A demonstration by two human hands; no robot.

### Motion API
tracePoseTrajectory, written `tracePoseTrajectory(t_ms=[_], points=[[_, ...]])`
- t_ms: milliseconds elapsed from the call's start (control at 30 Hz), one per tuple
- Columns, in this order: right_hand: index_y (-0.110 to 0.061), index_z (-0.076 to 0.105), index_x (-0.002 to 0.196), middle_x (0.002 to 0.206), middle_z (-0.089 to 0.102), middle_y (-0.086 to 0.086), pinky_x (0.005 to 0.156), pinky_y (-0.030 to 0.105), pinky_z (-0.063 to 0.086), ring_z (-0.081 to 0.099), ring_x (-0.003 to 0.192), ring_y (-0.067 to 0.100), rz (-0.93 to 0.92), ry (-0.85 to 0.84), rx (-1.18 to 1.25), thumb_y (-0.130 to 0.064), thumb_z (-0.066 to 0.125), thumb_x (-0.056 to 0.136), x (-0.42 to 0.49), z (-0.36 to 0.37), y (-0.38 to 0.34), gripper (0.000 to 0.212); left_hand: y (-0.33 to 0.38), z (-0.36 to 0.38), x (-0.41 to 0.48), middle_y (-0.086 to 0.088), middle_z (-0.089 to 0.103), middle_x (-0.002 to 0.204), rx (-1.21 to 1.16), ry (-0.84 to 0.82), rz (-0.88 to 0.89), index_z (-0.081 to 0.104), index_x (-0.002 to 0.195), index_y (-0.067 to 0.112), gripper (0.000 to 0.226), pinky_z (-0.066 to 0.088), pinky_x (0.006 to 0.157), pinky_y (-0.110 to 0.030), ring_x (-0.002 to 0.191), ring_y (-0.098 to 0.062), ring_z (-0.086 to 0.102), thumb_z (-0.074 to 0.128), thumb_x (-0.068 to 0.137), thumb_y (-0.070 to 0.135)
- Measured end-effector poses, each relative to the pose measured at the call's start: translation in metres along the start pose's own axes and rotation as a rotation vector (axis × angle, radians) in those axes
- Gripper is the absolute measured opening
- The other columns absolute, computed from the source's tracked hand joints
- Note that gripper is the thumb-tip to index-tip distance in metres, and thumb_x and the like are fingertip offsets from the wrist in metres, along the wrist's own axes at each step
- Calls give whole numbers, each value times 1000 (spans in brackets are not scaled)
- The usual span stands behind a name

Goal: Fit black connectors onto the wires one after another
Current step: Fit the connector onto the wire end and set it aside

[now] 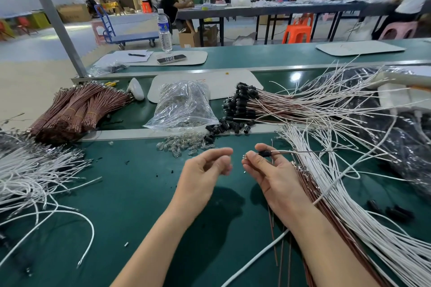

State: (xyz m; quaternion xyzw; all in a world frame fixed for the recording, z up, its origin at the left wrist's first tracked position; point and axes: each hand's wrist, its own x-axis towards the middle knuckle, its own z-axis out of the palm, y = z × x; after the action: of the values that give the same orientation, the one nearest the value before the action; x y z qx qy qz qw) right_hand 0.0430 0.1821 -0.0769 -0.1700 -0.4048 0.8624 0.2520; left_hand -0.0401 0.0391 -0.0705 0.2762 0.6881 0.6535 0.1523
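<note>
The fingertips of the left hand (pixel 203 172) are blurred, so whether anything is pinched there cannot be told. The tiny metal part (pixel 245 157) beside the black connector (pixel 264 153) gripped by the right hand (pixel 272 175) is too small to be identified. The white wires (pixel 349 216) are cut off by the right and bottom edges.

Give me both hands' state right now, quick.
Left hand: open, fingers loosely curled, nothing visible in it.
Right hand: closed, pinching a wire with a black connector on it.
</note>
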Motion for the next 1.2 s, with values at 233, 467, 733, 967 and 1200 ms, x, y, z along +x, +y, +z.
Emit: tracePoseTrajectory(t_ms=[233,467,733,967,1200], points=[[-9,63,101,76,73,8,67,21,58,74,73,20,-34,-17,-86,-10,75,69,-3,3,3,34,-8,17,-8,-12,76,101,-495,56,-113,72,111,13,25,57,82,-24,92,-25,75,66,92,-2],[-13,63,103,74,72,4,68,20,57,73,73,15,-77,-26,-194,-16,77,72,-4,1,4,34,-7,17,-11,-9,77,92,-338,69,-34,69,107,11,15,57,79,-22,85,-20,75,65,95,3],[-14,67,99,75,72,6,69,21,58,73,75,18,-95,-22,-193,-15,79,70,-5,0,5,31,-8,17,-11,-10,75,92,-317,47,-24,69,103,10,11,57,80,-24,86,-21,74,65,95,4],[-38,74,83,77,74,4,75,21,58,74,78,17,-163,-20,-316,-23,79,72,-5,-1,5,19,-7,20,-15,1,74,86,-201,49,28,68,99,10,9,56,78,-21,83,-18,73,66,95,3],[-37,69,85,81,76,0,75,20,57,75,77,14,-230,-16,-498,-16,77,85,-6,-4,4,23,-3,19,-16,-4,73,84,-167,60,46,67,100,11,11,54,74,-18,77,-13,70,66,94,1]])
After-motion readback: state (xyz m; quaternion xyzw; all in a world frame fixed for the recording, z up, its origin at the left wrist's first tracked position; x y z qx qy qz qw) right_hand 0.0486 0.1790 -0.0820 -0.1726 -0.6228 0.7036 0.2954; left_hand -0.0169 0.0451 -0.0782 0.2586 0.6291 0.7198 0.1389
